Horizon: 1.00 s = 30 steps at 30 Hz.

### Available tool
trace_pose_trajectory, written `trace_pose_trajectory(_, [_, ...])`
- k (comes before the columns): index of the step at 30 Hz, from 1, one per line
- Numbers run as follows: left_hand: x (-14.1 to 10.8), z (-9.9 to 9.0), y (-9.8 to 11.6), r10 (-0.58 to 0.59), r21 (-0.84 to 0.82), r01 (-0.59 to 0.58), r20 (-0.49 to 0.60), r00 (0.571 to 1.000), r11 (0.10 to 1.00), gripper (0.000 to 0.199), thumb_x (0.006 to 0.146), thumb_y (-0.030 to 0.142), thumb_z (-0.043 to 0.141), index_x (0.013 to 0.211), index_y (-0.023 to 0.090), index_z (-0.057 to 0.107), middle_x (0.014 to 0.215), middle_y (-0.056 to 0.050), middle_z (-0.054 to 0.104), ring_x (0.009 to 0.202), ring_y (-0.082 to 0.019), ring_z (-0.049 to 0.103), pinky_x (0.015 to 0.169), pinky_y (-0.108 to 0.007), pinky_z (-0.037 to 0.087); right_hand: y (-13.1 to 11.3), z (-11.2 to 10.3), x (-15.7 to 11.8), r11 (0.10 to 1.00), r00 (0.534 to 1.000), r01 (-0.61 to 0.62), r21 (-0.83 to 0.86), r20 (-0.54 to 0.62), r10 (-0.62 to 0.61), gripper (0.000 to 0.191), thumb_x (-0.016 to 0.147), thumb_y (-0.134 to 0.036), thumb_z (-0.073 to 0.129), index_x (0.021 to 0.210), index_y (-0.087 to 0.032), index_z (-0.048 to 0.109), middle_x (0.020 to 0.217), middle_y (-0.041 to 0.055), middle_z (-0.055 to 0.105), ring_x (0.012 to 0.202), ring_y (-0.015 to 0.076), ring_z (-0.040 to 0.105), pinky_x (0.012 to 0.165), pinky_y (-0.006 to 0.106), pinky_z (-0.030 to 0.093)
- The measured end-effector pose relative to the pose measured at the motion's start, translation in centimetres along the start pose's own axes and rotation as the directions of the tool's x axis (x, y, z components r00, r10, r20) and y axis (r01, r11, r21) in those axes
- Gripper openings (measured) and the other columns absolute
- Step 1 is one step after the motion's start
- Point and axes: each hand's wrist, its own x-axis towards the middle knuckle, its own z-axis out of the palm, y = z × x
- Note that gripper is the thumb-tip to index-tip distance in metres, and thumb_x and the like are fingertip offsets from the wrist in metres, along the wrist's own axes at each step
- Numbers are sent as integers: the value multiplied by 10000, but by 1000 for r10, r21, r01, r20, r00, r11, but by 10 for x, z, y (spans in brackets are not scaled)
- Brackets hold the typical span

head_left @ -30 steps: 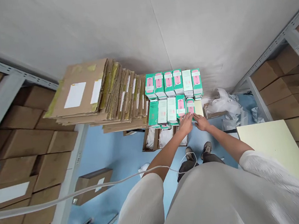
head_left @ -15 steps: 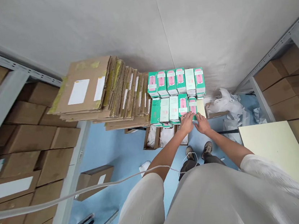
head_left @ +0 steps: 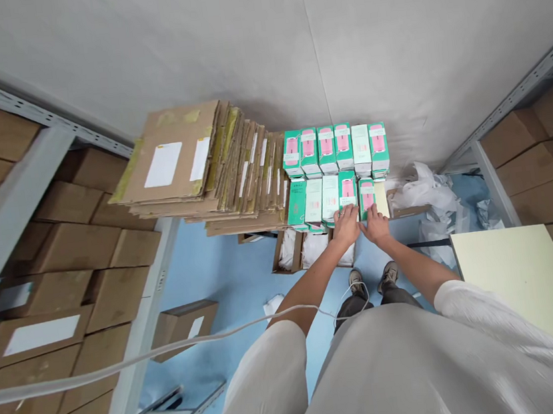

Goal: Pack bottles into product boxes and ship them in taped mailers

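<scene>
Two rows of green, white and pink boxes stand side by side against the wall. My left hand (head_left: 347, 224) rests with its fingers spread at the front of a green box with a pink panel (head_left: 347, 189) in the front row. Just beside it, my right hand (head_left: 375, 226) touches the lower front of the row's rightmost pink-and-green box (head_left: 366, 196). Behind them is the back row, with a white box (head_left: 360, 146) among the green ones. Neither hand has a box lifted. The undersides of the fingers are hidden.
Flattened cardboard (head_left: 170, 159) is stacked left of the boxes. Open cartons (head_left: 286, 249) sit below the row. Plastic wrap (head_left: 425, 189) lies to the right, near a pale tabletop (head_left: 522, 284). Shelves of brown cartons (head_left: 65, 250) flank both sides. A white cable (head_left: 197, 339) crosses in front.
The view has shifted slightly, so the boxes appear farther right. My right hand has moved a little lower against the rightmost front box; my left hand stays at its neighbour.
</scene>
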Motion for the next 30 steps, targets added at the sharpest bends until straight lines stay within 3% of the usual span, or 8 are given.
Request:
trace_pose_trajectory(11, [-9, 4, -13, 35, -3, -35, 3, 999, 999, 623, 956, 75, 467, 1562, 198, 545, 1657, -152, 523, 1562, -298, 438, 1291, -538, 291, -4, -5, 3, 997, 996, -80, 17, -28, 80, 519, 1069, -490, 475, 1458, -147, 500, 1683, 285, 371, 1311, 416, 543, 1063, 596, 503])
trace_pose_trajectory(16, [-13, 2, -16, 77, -1, -77, 21, 997, 997, 646, 953, 89, 477, 1588, 198, 519, 1665, -154, 510, 1577, -304, 417, 1287, -536, 296, 0, -3, 9, 965, 967, -242, 99, -58, 248, 531, 943, -382, 646, 1406, -171, 494, 1501, 268, 503, 1336, 435, 545, 1042, 576, 533])
trace_pose_trajectory(21, [-17, 2, -18, 100, -3, -100, 37, 994, 995, 652, 958, 100, 484, 1598, 217, 511, 1678, -143, 494, 1583, -302, 402, 1279, -531, 311, 6, -3, 13, 921, 942, -334, 201, 23, 336, 545, 933, -403, 696, 1388, -207, 469, 1361, 225, 589, 1281, 400, 626, 994, 508, 559])
trace_pose_trajectory(30, [-11, 10, -8, 208, -20, -208, 44, 977, 978, 588, 966, 108, 487, 1542, 195, 562, 1663, -143, 503, 1554, -307, 428, 1285, -511, 313, 34, -16, -22, 903, 931, -339, 264, -41, 362, 453, 889, -331, 712, 1260, -207, 485, 1248, 163, 687, 1091, 312, 715, 941, 410, 548])
